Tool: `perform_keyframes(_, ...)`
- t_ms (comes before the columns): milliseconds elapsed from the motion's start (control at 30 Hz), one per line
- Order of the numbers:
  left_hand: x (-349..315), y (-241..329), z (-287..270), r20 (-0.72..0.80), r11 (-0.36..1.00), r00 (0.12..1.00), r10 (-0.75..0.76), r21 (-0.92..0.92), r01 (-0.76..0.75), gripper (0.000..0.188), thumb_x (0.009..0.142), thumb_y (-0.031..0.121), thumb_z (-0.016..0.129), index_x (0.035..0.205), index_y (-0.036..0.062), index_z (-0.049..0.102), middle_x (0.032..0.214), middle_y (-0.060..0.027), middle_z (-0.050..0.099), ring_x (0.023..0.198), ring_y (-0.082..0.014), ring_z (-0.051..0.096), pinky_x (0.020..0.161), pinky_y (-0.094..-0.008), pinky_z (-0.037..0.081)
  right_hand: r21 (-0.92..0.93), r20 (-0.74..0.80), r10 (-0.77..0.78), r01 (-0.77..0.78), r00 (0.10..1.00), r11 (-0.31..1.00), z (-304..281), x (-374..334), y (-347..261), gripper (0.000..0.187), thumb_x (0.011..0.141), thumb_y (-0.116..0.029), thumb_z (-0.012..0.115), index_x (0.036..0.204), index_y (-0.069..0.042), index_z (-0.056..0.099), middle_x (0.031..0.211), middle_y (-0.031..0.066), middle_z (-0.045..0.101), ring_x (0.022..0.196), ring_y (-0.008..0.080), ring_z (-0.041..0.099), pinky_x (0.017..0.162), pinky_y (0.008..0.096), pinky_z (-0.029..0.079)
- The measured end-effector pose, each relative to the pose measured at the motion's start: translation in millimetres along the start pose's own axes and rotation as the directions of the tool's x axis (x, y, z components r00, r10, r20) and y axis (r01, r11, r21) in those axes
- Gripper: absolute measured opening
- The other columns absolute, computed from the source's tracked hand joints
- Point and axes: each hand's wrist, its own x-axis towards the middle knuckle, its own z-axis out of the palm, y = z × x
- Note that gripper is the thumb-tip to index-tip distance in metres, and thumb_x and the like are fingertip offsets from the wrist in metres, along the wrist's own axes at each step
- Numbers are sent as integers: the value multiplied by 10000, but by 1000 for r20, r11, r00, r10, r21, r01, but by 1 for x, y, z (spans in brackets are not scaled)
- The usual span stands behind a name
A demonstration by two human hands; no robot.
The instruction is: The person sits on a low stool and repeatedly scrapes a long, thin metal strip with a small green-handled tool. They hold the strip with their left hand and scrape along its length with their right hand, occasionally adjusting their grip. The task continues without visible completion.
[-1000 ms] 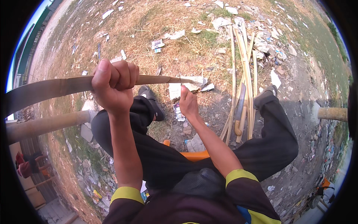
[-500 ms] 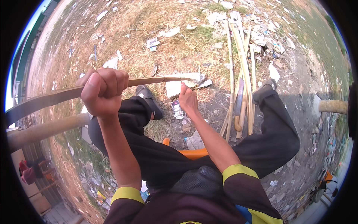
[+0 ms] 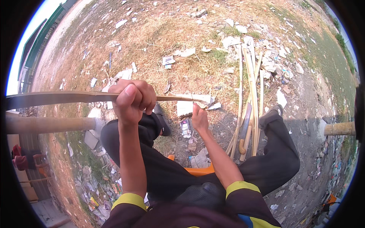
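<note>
A long, flat bamboo strip (image 3: 76, 95) runs nearly level from the left edge of the view across in front of me. My left hand (image 3: 134, 100) is wrapped round it in a fist, thumb on top. To the right of that fist the strip narrows to a thin end. There my right hand (image 3: 200, 118) is closed, its thumb and fingers pinched at the tip. Whether anything else is inside the right fist is hidden. Both hands are held over the ground between my knees.
Several pale bamboo strips (image 3: 251, 76) lie on the ground ahead, right of centre. Among them rests a long-bladed knife (image 3: 246, 121) with a curved wooden handle. Thick bamboo poles flank me, left (image 3: 51, 125) and right (image 3: 340, 129). An orange seat (image 3: 199, 171) is under me; litter covers the ground.
My left fist has come closer to my right hand, which stays at the strip's thin end. The strip now lies more level. The whole view has shifted slightly.
</note>
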Motion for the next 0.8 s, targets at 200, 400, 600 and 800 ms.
perform_keyframes(200,-3,0,6,-243,993,969,36,119,-7,486,884,210,445,451,42,303,453,-62,354,337,-193,469,299,-271,339,-187,141,289,-262,947,947,-2,14,47,497,952,-391,311,951,26,581,823,290,599,830,457,568,718,494,417)
perform_keyframes(400,-3,-3,8,-509,969,855,99,245,34,417,890,110,484,512,91,310,428,-15,292,304,-121,363,276,-253,288,168,186,42,-74,982,983,-19,3,-13,432,944,-385,365,919,6,549,795,264,596,782,448,569,699,483,425)
perform_keyframes(600,1,-3,11,-621,988,781,59,146,42,406,864,59,477,497,89,308,404,-34,339,291,-104,320,272,-248,267,-54,22,45,-44,999,998,2,-4,2,545,965,-386,286,862,52,594,825,312,589,779,490,569,692,498,443)
perform_keyframes(800,-1,-4,6,-556,997,831,24,79,24,386,833,30,465,491,106,303,404,-19,322,306,-88,292,280,-245,238,58,44,-111,108,993,992,-3,-8,-28,525,965,-377,311,815,43,587,729,312,572,750,485,566,672,523,414)
